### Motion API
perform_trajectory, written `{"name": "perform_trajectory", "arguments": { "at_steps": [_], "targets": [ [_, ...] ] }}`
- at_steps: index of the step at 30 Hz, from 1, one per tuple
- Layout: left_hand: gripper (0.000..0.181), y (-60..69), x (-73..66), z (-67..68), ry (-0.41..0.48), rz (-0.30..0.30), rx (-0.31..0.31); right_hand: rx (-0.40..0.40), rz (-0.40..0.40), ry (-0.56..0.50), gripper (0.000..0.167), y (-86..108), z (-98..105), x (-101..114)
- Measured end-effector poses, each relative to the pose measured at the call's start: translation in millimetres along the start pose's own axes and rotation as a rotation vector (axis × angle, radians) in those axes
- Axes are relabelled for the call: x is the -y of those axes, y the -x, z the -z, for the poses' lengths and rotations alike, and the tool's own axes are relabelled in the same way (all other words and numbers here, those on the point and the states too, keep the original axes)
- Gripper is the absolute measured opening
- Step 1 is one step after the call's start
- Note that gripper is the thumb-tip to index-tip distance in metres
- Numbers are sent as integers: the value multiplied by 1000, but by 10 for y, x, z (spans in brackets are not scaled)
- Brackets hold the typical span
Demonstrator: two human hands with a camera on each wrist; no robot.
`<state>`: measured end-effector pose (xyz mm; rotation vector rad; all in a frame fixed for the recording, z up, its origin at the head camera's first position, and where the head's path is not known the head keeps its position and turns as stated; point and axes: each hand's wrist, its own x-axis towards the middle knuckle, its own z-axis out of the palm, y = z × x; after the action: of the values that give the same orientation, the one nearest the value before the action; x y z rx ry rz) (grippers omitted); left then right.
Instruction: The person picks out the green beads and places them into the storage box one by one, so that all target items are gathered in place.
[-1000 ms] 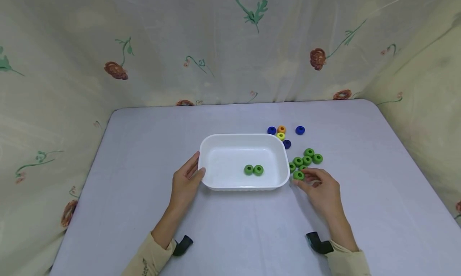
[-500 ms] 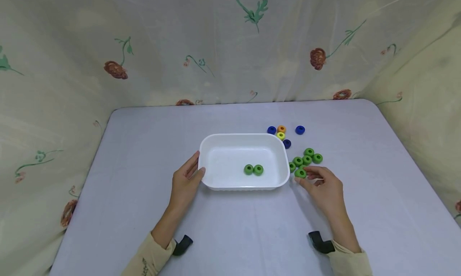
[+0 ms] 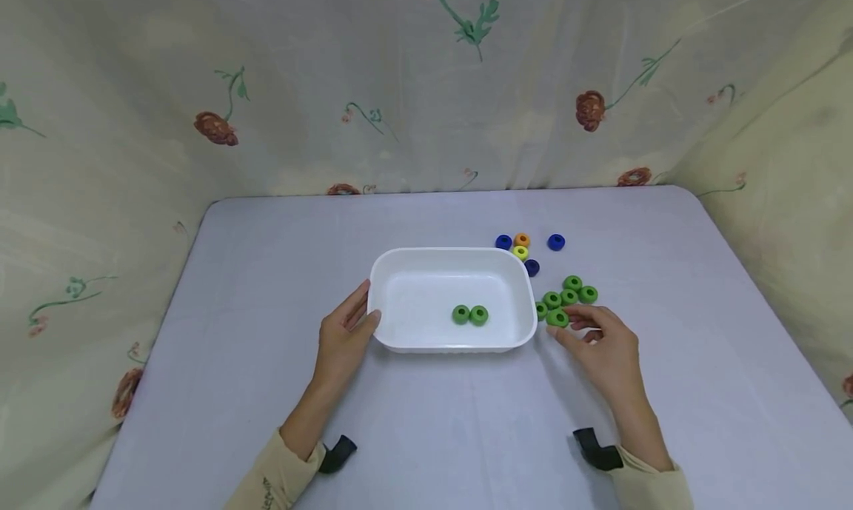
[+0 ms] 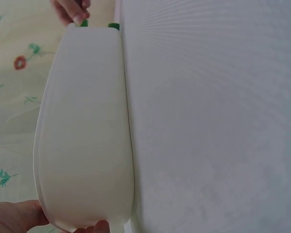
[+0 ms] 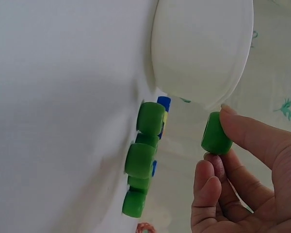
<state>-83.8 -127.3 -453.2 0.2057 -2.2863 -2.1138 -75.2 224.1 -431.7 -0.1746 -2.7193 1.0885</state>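
In the head view a white tray [image 3: 413, 292] stands mid-table, with two green beads [image 3: 469, 314] inside. My left hand [image 3: 343, 341] grips the tray's left end, thumb at the near corner and fingers around the side. At the tray's right, my right hand [image 3: 605, 353] pinches a green bead [image 3: 557, 318] between thumb and fingers. The right wrist view shows that pinched bead [image 5: 216, 134] raised off the table, its hole facing sideways. Several loose green beads [image 3: 569, 297] lie just beyond the right fingertips; the pinched bead partly hides that group.
Behind the tray's far right corner lie an orange bead [image 3: 523, 240], a yellow bead [image 3: 520, 252] and several blue beads [image 3: 556, 242]. A pale cloth covers the table [image 3: 266, 273]. Flowered fabric [image 3: 300, 73] hangs behind it and at both sides.
My right hand has moved slightly right and away from me, carrying the pinched green bead, which now covers a bead behind it. The left hand and tray stay put.
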Motion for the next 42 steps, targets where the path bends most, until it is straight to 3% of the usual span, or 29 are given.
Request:
{"name": "perform_trajectory", "arguments": {
  "at_steps": [15,22,29,42],
  "targets": [
    [55,-14,-2,-5,-5,-16,7,19,87,-43,35,-100,-62,229],
    [56,-6,-4,-8,10,-3,13,101,139,10,34,-152,-156,315],
    [55,3,5,9,9,10,11,127,232,65,34,-200,-232,422],
    [55,-16,34,8,28,-21,8,226,249,179,31,-241,-397,610]
  ]
}}
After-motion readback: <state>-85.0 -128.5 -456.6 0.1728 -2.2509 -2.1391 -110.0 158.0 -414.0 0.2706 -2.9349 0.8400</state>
